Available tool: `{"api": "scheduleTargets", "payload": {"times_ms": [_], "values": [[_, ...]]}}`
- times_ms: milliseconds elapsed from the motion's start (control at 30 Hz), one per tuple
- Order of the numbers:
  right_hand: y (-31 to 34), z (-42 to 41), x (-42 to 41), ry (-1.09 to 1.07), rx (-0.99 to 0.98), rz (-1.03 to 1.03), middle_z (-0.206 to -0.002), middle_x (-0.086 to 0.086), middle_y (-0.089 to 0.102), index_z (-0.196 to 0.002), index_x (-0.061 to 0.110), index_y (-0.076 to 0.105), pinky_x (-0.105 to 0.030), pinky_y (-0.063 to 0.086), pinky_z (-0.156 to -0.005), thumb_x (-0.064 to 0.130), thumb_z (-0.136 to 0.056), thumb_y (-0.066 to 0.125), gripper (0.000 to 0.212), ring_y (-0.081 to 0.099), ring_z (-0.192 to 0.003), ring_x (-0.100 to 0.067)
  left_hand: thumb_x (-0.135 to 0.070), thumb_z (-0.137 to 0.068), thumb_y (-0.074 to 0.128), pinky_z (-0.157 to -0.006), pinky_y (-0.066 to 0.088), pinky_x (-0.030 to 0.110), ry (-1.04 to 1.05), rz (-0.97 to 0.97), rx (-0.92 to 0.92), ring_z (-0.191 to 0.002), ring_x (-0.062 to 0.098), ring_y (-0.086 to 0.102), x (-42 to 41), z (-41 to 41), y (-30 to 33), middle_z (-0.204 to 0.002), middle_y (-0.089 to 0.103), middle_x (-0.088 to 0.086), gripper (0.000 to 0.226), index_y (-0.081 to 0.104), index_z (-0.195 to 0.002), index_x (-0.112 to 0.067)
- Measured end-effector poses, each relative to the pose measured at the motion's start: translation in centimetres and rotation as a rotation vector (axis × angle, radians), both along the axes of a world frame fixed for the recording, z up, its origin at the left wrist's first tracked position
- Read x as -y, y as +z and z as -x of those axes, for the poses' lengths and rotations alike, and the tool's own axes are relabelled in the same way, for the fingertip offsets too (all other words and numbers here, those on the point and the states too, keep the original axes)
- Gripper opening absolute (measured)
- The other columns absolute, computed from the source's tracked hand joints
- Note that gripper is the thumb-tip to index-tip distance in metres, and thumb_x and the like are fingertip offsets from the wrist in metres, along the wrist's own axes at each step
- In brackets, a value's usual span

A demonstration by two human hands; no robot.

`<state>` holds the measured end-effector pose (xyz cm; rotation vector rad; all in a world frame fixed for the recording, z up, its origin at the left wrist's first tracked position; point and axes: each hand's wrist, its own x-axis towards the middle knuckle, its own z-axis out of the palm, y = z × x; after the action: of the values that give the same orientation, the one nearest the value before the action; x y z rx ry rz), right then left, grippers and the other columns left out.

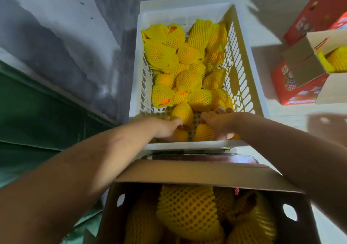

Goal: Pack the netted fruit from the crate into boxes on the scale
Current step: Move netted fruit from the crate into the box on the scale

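Observation:
A white slatted crate (pixel 244 59) ahead of me holds several fruits in yellow foam netting (pixel 187 61). At its near end my left hand (pixel 167 129) grips one netted fruit (pixel 181 134), fingers curled over it. Beside it my right hand (pixel 217 123) grips another netted fruit (pixel 203 133) from above. Directly below me stands an open cardboard box (pixel 197 174) on the scale (pixel 240 158), whose metal platform shows just behind the box. Several netted fruits (pixel 187 210) lie inside this box.
At the right, a red printed box (pixel 298 86) with open flaps holds netted fruit, and another red box (pixel 319 9) lies behind it on the white floor. A grey wall and a green surface (pixel 37 112) run along the left.

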<state>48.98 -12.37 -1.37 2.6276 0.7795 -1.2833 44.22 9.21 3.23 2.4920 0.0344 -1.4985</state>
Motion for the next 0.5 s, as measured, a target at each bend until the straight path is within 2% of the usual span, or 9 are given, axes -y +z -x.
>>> {"api": "scheduleTargets", "payload": {"times_ms": [67,100,167,200,233,333,400,467,500], "values": [[0.2,0.0,-0.1,-0.051,-0.005,-0.002,-0.154,-0.013,0.027,-0.136,0.048,0.018,-0.062,0.031,-0.112,0.043,-0.078,0.084,0.087,0.024,-0.143,-0.047,-0.055,-0.111,0.022,-0.119,0.024,0.052,0.052,-0.057,0.057,-0.156,0.036,0.022,-0.2,-0.3,-0.2,-0.175,0.016,0.009,0.06,0.022,-0.166,-0.03],[0.1,0.0,-0.1,-0.049,-0.005,0.0,-0.151,-0.015,0.029,-0.133,0.048,0.017,-0.06,0.035,-0.105,0.042,-0.079,0.084,0.086,0.028,-0.139,-0.047,-0.052,-0.111,0.024,-0.118,0.025,0.052,0.069,-0.063,0.074,-0.153,0.037,0.026,-0.2,-0.4,-0.4,-0.173,0.02,0.012,0.059,0.027,-0.164,-0.026],[-0.1,0.0,0.1,-0.043,0.002,-0.013,-0.147,-0.017,0.034,-0.132,0.047,0.014,-0.058,0.038,-0.097,0.04,-0.08,0.083,0.087,0.032,-0.134,-0.047,-0.026,-0.111,0.036,-0.108,0.037,0.047,0.053,-0.03,0.076,-0.131,0.036,0.044,-0.3,-0.4,-1.1,-0.163,0.035,0.017,0.039,0.037,-0.151,-0.022],[-0.2,0.0,0.1,-0.048,0.002,-0.022,-0.148,-0.017,0.035,-0.134,0.049,0.013,-0.059,0.038,-0.098,0.04,-0.08,0.084,0.089,0.031,-0.136,-0.048,-0.016,-0.11,0.038,-0.103,0.041,0.046,0.046,-0.011,0.088,-0.123,0.034,0.047,-0.5,-0.4,-1.6,-0.157,0.039,0.017,0.035,0.038,-0.144,-0.023],[-0.2,0.0,0.1,-0.046,-0.001,-0.031,-0.151,-0.016,0.033,-0.138,0.052,0.011,-0.062,0.036,-0.103,0.04,-0.08,0.084,0.095,0.029,-0.139,-0.048,-0.013,-0.109,0.037,-0.103,0.041,0.046,0.046,0.011,0.089,-0.123,0.034,0.047,-0.6,-0.4,-1.9,-0.157,0.039,0.016,0.034,0.039,-0.141,-0.026],[-0.1,-0.1,-0.1,0.072,0.022,-0.02,-0.163,-0.009,0.023,-0.158,0.046,0.008,-0.062,0.021,-0.117,0.048,-0.084,0.08,0.104,0.017,-0.15,-0.042,-0.038,-0.112,0.034,-0.108,0.034,0.044,0.121,0.038,0.113,-0.143,0.035,0.038,-0.6,-0.6,-2.5,-0.168,0.028,0.005,0.036,0.041,-0.148,-0.036],[-0.1,-0.2,-0.2,0.1,0.039,-0.012,-0.164,-0.006,0.023,-0.161,0.04,0.013,-0.061,0.016,-0.119,0.053,-0.085,0.077,0.1,0.014,-0.152,-0.039,-0.052,-0.109,0.04,-0.11,0.033,0.043,0.194,0.01,0.134,-0.148,0.034,0.034,-0.4,-0.6,-2.7,-0.169,0.026,0.007,0.053,0.036,-0.155,-0.027],[-0.3,-0.2,-0.1,0.063,0.035,-0.029,-0.163,-0.007,0.024,-0.159,0.038,0.012,-0.061,0.016,-0.119,0.053,-0.083,0.078,0.101,0.015,-0.152,-0.039,-0.042,-0.111,0.039,-0.107,0.035,0.045,0.125,-0.009,0.121,-0.145,0.034,0.035,-0.6,-0.8,-3.0,-0.17,0.023,0.01,0.046,0.034,-0.155,-0.031],[-0.3,-0.2,-0.1,0.036,0.026,-0.033,-0.162,-0.009,0.025,-0.155,0.04,0.01,-0.063,0.018,-0.118,0.052,-0.081,0.08,0.102,0.016,-0.151,-0.041,-0.031,-0.113,0.036,-0.098,0.038,0.044,0.087,0.009,0.093,-0.136,0.031,0.04,-0.7,-0.8,-3.0,-0.168,0.027,0.013,0.04,0.035,-0.153,-0.035]]}}
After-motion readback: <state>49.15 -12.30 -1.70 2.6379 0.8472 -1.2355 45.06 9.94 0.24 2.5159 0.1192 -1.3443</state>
